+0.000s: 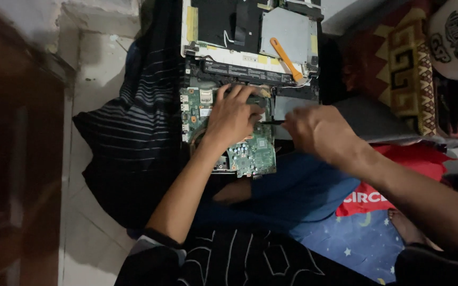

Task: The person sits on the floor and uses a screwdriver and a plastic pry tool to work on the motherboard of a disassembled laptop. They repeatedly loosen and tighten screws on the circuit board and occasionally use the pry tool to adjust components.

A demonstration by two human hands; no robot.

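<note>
An opened laptop (250,32) lies on a dark striped cloth (133,132), its green motherboard (250,153) exposed. My left hand (232,114) rests flat on the motherboard, fingers spread over its upper part. My right hand (316,131) is blurred, just right of the board, closed around a thin dark tool (271,122) whose tip points left toward the board. An orange plastic pry tool (286,58) lies on the silver drive plate in the laptop's far half.
A dark wooden piece of furniture (11,148) stands at the left beside pale floor tiles (88,69). Patterned red and brown fabric (398,69), a red item (398,180) and blue star-printed cloth (356,238) lie at the right.
</note>
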